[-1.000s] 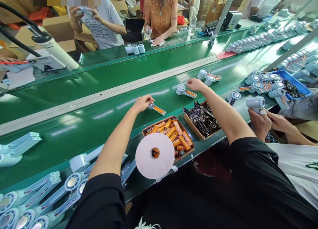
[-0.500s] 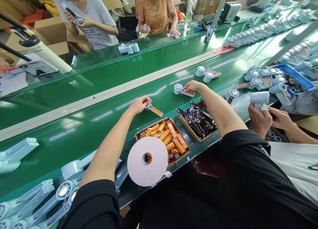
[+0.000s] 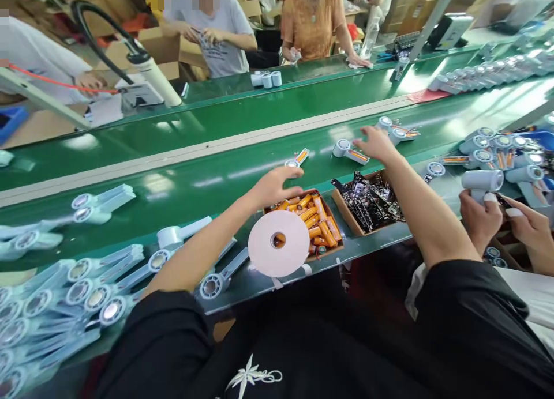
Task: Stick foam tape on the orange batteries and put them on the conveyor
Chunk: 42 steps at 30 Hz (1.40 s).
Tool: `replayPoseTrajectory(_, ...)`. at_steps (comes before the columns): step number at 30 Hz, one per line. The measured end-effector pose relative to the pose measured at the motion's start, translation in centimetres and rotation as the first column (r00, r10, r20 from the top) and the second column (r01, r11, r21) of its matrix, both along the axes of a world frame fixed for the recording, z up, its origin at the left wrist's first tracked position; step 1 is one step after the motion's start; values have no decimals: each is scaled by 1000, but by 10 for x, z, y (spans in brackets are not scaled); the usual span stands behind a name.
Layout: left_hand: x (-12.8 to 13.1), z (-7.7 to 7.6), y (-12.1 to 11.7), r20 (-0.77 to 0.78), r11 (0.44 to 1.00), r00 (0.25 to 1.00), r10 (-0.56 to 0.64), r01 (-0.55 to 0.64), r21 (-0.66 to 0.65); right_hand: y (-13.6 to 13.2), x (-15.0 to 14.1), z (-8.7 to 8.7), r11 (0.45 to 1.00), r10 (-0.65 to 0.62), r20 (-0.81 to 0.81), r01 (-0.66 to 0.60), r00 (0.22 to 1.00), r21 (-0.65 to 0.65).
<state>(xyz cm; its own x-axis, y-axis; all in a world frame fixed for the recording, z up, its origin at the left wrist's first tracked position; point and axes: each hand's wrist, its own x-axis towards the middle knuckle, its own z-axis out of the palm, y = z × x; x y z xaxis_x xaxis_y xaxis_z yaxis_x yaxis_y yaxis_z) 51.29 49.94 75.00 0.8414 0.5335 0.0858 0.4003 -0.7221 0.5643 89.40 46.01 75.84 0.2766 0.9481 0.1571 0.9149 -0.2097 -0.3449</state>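
Note:
My left hand (image 3: 279, 185) is open, thumb and fingers apart, at the back edge of the box of orange batteries (image 3: 320, 225). Just beyond its fingertips lies a light-blue handheld fan body (image 3: 295, 159) on the green belt, an orange battery in its handle. My right hand (image 3: 375, 142) is also open and holds nothing. It hovers beside a second light-blue fan body (image 3: 343, 148), whose handle also shows an orange battery. A large white roll of tape (image 3: 259, 243) partly covers the battery box. Beside that box stands a carton of black circuit boards (image 3: 366, 206).
Many light-blue fan bodies (image 3: 82, 289) crowd the left side. Two more fan bodies (image 3: 396, 132) lie on the belt beyond my right hand. At right, a co-worker's hands (image 3: 482, 217) hold a fan body (image 3: 482, 181). People work across the green belt (image 3: 216, 194).
Both hands have let go of the fan bodies they were touching. The left one's fan body has turned, its handle now pointing away to the right. The view has swung left.

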Motion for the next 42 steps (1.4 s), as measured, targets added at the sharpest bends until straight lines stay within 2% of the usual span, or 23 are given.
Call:
replayPoseTrajectory(2,-53,10,-51,-16,962,963,-270,269,-55,-44,-26,14,994,63,-120,-51,991,95)
replayPoseTrajectory(3,-78,11,-76,-53,946,944,-325,323,-42,-70,-44,20,985,126,-216,-95,968,146)
replayPoseTrajectory(4,-101,8,-99,-88,952,948,-305,305,-8,-98,-65,24,974,192,-295,-145,936,173)
replayPoseTrajectory(7,-147,-16,-153,-129,989,989,-76,91,114,-176,-142,20,954,300,-502,-245,811,174)
replayPoseTrajectory(9,-159,-36,-175,-23,975,993,112,-106,195,-212,-196,3,942,280,-701,-329,656,68)
replayPoseTrajectory(10,-162,-44,-183,54,952,980,194,-201,231,-224,-221,-8,918,266,-773,-396,577,20)
replayPoseTrajectory(12,-165,-55,-193,190,884,930,314,-359,298,-240,-264,-29,819,307,-833,-574,461,-16)
replayPoseTrajectory(14,-172,-59,-194,286,798,871,400,-484,359,-247,-293,-44,645,449,-806,-764,385,-6)
replayPoseTrajectory(17,-192,-59,-182,404,660,751,523,-656,365,-244,-306,-50,374,672,-647,-919,359,-121)
replayPoseTrajectory(18,-200,-59,-177,426,624,710,560,-700,347,-239,-301,-48,332,711,-599,-927,369,-177)
replayPoseTrajectory(19,-206,-58,-173,433,600,681,591,-730,329,-232,-292,-44,354,726,-556,-913,406,-204)
replayPoseTrajectory(20,-211,-58,-170,433,586,663,611,-746,316,-222,-280,-40,445,716,-513,-876,474,-187)
replayPoseTrajectory(22,-211,-58,-169,416,594,669,616,-741,313,-194,-253,-30,705,636,-398,-708,661,-50)
replayPoseTrajectory(23,-208,-58,-171,404,612,688,602,-724,319,-178,-238,-26,805,570,-314,-592,759,29)
replayPoseTrajectory(24,-202,-58,-174,391,638,714,580,-697,327,-161,-225,-24,862,504,-219,-501,835,76)
replayPoseTrajectory(25,-196,-58,-177,378,665,741,555,-668,333,-144,-214,-23,887,461,-128,-455,878,77)
replayPoseTrajectory(27,-183,-59,-183,352,708,783,513,-618,342,-115,-199,-25,890,455,-16,-455,890,-25)
replayPoseTrajectory(29,-174,-60,-188,331,729,802,496,-592,344,-95,-195,-28,866,487,-38,-489,872,-106)
replayPoseTrajectory(31,-171,-61,-191,304,730,806,508,-590,345,-90,-200,-26,864,488,-181,-501,854,-35)
replayPoseTrajectory(34,-173,-60,-196,262,720,818,512,-575,389,-109,-219,-13,909,416,-526,-360,742,211)
replayPoseTrajectory(36,-175,-59,-198,251,706,829,500,-558,436,-132,-235,-2,930,366,-661,-251,655,267)
replayPoseTrajectory(39,-174,-56,-200,253,671,828,501,-556,490,-165,-258,6,941,338,-657,-237,674,240)
replayPoseTrajectory(42,-168,-54,-201,250,649,824,508,-557,518,-185,-281,-4,933,360,-625,-289,693,217)
